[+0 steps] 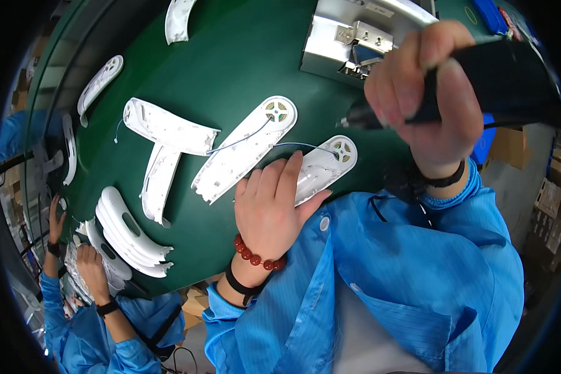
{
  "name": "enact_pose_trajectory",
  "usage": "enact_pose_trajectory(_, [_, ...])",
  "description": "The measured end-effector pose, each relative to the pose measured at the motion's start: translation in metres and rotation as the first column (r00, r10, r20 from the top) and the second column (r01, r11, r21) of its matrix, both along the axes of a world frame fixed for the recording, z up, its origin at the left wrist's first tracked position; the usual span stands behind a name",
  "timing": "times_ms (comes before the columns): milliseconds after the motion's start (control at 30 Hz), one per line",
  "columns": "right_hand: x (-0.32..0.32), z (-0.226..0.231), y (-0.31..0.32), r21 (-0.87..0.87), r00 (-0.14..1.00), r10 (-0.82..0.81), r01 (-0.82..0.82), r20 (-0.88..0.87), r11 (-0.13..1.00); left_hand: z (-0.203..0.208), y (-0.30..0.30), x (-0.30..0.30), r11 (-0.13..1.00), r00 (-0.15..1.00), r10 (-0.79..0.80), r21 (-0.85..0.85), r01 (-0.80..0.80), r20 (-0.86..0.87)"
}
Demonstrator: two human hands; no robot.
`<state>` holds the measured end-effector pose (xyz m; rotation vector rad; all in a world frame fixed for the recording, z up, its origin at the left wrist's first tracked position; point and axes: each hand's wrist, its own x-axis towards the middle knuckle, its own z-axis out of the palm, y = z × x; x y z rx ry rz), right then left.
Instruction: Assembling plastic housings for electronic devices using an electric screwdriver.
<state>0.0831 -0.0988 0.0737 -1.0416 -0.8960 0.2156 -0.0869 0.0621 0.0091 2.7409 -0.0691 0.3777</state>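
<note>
My right hand [427,93] is wrapped round a black electric screwdriver [511,78], held above the table's right side with its tip pointing left. Below that tip lies a white curved plastic shell [315,177] with a round slotted end and a wire. My left hand [271,193] straddles this shell, fingers along one edge and thumb at the other, and covers part of it. Just left of my fingers is a second, longer white shell [246,149] with a similar round end; a thin blue wire crosses it.
Two white shells, one upper [168,128] and one lower [160,184], lie farther left on the green table [230,68]. Stacked white covers [131,234] sit near a co-worker's hands [92,268]. A metal fixture [336,47] stands at the back right. More shells lie along the far left.
</note>
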Motion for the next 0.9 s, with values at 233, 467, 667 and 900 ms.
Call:
enact_pose_trajectory(233, [-0.025, -0.012, 0.007, -0.095, 0.998, -0.008, 0.002, -0.07, 0.995, 0.0, 0.001, -0.006, 1.0, 0.999, 0.013, -0.018, -0.012, 0.029])
enact_pose_trajectory(467, [-0.03, -0.017, 0.011, -0.074, 0.994, -0.007, -0.001, -0.109, 0.997, 0.003, 0.001, -0.009, 1.0, 0.999, 0.017, -0.02, -0.016, 0.041])
enact_pose_trajectory(667, [-0.029, -0.013, 0.014, -0.06, 0.996, 0.004, -0.009, -0.085, 0.998, 0.005, 0.002, -0.01, 1.0, 0.998, 0.02, -0.023, -0.019, 0.065])
enact_pose_trajectory(900, [-0.036, -0.013, 0.016, -0.084, 0.995, -0.078, 0.073, -0.061, 0.994, 0.007, 0.002, -0.012, 0.998, 0.995, 0.04, -0.046, -0.036, 0.086])
